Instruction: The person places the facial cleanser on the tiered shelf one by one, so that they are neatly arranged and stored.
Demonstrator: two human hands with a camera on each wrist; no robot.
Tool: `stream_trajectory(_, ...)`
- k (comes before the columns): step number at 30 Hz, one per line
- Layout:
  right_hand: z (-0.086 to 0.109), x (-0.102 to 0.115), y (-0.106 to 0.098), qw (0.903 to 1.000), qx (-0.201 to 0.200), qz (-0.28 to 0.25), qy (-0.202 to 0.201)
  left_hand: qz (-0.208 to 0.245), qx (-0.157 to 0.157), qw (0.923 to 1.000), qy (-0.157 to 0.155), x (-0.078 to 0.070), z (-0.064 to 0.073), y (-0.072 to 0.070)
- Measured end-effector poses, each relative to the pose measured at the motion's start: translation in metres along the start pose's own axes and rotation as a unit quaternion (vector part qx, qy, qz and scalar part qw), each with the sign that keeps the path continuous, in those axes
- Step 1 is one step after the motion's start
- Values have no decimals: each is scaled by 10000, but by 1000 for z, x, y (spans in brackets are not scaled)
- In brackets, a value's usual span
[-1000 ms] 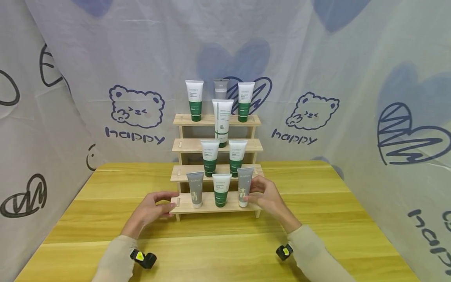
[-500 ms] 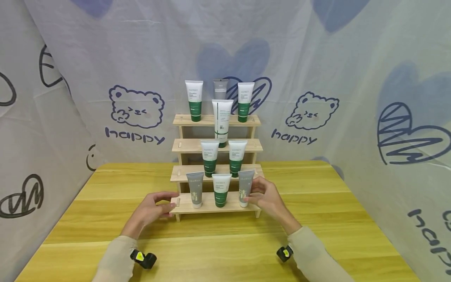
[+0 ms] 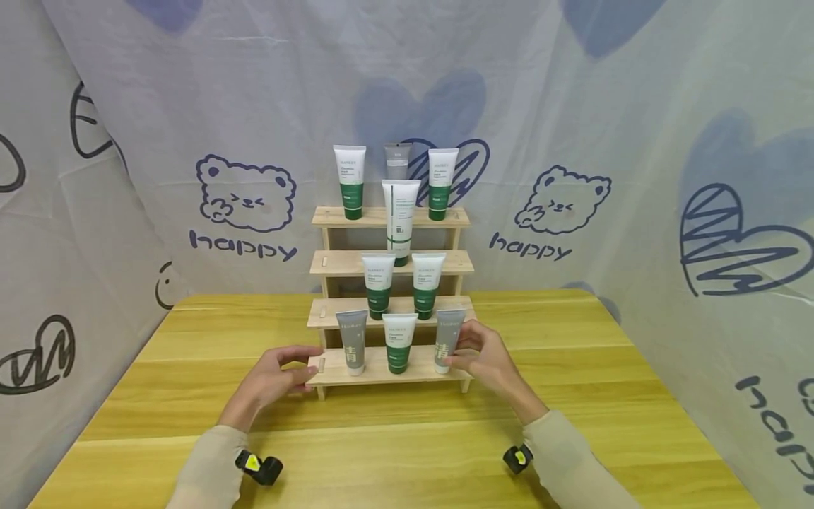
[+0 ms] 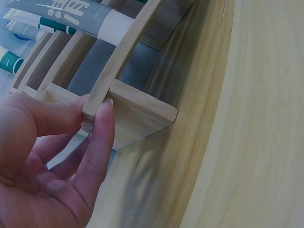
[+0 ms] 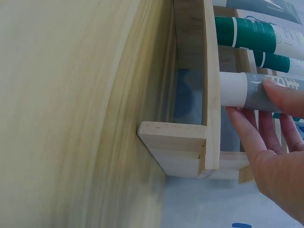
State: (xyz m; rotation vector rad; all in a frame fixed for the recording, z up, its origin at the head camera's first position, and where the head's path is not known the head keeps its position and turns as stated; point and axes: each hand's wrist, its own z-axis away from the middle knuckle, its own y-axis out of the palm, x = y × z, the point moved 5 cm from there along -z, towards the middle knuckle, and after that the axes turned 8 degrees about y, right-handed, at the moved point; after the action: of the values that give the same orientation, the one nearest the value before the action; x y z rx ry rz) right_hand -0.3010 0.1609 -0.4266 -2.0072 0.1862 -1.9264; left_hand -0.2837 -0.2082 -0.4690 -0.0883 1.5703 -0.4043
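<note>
My left hand (image 3: 280, 378) pinches the left end of the bottom step of a wooden tiered display rack (image 3: 391, 263); in the left wrist view thumb and finger close on the corner of that board (image 4: 114, 78). On the right, my right hand (image 3: 488, 359) holds a grey squeeze tube (image 3: 448, 339) with thumb and fingers. The tube's white cap (image 5: 232, 89) is down at the bottom step. Along the same step stand a white and green tube (image 3: 399, 343) in the middle and another grey tube (image 3: 352, 343) at the left, both upright.
Two white-green tubes stand on the second step, a taller white tube (image 3: 400, 220) on the third. The top step bears two white-green tubes and, between them, a grey tube (image 3: 398, 161). A printed curtain (image 3: 407, 71) hangs behind the wooden table (image 3: 407, 445).
The grey tube in my right hand has shifted slightly right along the bottom step and stands straighter, my hand moving along with it. My left hand keeps its place on the rack.
</note>
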Motion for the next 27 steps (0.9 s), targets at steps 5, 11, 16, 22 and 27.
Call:
stream_trajectory(5, -1, -4, 0, 9999, -23, 115, 31, 14, -19, 10000, -62, 1, 0, 0)
stream_trajectory(11, -2, -4, 0, 10000, 4, 94, 0, 34, -17, 10000, -88, 2, -1, 0)
stream_trajectory(16, -2, -3, 2, 10000, 26, 21, -38, 37, -24, 10000, -76, 1, 0, 0)
stream_trajectory(22, -3, -5, 3, 10000, 23, 1, -60, 32, 0, 10000, -47, 0, 1, 0)
stream_trajectory(27, -5, -5, 3, 10000, 23, -2, -36, 15, -11, 10000, -58, 0, 0, 0)
